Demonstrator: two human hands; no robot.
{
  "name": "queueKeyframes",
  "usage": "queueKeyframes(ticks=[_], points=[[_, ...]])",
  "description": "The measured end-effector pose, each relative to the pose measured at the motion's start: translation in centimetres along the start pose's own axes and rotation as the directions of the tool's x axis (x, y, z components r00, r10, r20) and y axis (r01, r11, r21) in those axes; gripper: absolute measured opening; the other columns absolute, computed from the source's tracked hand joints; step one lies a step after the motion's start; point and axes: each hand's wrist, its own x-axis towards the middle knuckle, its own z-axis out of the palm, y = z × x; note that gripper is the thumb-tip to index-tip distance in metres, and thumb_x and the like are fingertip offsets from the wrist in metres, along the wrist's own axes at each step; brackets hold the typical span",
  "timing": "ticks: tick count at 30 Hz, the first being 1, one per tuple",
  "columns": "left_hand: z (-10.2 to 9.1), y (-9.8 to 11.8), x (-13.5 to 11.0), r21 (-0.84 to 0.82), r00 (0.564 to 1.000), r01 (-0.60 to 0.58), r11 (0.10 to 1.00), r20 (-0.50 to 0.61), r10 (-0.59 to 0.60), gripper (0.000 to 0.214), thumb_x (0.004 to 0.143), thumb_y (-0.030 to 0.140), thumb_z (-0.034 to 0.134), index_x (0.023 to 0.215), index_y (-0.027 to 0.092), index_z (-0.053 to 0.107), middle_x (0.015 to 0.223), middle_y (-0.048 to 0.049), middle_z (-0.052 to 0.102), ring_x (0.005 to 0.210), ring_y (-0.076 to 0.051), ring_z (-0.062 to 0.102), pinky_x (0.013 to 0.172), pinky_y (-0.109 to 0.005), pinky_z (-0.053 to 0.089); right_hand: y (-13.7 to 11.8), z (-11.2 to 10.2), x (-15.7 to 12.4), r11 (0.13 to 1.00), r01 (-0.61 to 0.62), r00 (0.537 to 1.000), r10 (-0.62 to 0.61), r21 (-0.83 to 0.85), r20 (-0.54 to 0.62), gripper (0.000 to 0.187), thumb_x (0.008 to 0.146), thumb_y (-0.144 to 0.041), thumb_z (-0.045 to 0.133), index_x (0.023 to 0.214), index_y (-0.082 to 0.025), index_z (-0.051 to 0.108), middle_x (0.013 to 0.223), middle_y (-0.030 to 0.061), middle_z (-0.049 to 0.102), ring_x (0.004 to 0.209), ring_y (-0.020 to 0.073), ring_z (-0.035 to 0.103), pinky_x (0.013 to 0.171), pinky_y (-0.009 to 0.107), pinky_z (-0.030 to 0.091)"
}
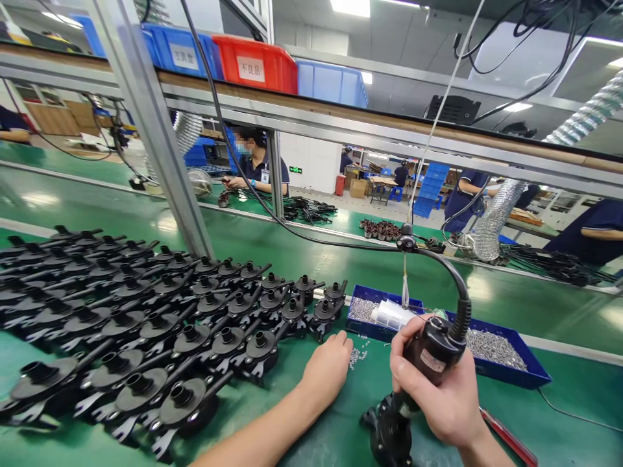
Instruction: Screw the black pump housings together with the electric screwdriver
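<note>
Nearest of all, at the near edge of a green workbench (584, 447), one black round-bodied part (389, 438) sits apart from the rest, directly below a black electric driver (435, 350). The person's right hand (438, 389) is wrapped around the driver's barrel, thumb across the side, holding it nearly upright, presumably so that the nose bears straight down on the part. Whether the bit touches it I cannot tell from where I stand. A black cable (460, 279) arches from the driver's top, and a pale cord (445, 104) hangs from above, probably to take some of the weight.

The left hand (328, 366) rests palm down beside a loose scatter of small metal rings (357, 357), fingers bunched; whether they pinch one is hidden. The rings lie between the hands, likely to spare reaching.

Behind the right hand, toward the bench's far edge, a blue tray (538, 378) keeps metal screws (496, 347) together behind low walls. A red-handled tool (511, 441) lies to the right, by the wrist. Rows of similar black parts (182, 397) fill the bench's left side, short tubes upward, apparently lined up to leave the working spot free.
</note>
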Motion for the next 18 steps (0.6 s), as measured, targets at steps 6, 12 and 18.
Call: queueKeyframes(ticks=[6,12,18], points=[[-0.2,0.4,-0.1,-0.149,0.998,0.052,0.987,-0.023,-0.056,0.043,0.088,-0.007,0.044,0.124,0.002,0.066,0.133,-0.0268,0.063,0.127,-0.037,0.062,0.108,-0.047,0.049,1.0,-0.7,0.3,0.992,0.124,0.987,-0.124,0.005,0.097,0.020,0.099,-0.029,0.078,0.113,-0.025,0.065,0.083,0.0012,0.072,0.055,0.0126,0.060,0.053,0.025,0.052],[-1.0,0.9,-1.1,-0.549,0.986,0.044,0.834,0.160,0.054,0.015,0.097,0.024,0.054,0.089,0.018,0.065,0.078,0.0001,0.063,0.076,-0.018,0.062,0.072,-0.027,0.050,1.0,-0.6,0.2,0.992,0.119,0.990,-0.115,-0.037,0.086,0.022,0.099,-0.031,0.077,0.115,-0.025,0.063,0.084,0.0006,0.071,0.058,0.0129,0.060,0.056,0.026,0.050],[-0.5,2.0,-1.9,-0.709,0.827,0.307,0.635,0.529,0.192,0.013,0.073,0.033,0.064,0.070,0.022,0.060,0.055,0.0065,0.049,0.041,-0.011,0.042,0.040,-0.023,0.033,0.0,-0.2,-0.1,0.999,0.050,0.996,-0.049,-0.010,0.068,0.026,0.097,-0.035,0.080,0.112,-0.023,0.062,0.083,0.0000,0.070,0.057,0.0128,0.059,0.055,0.027,0.049]])
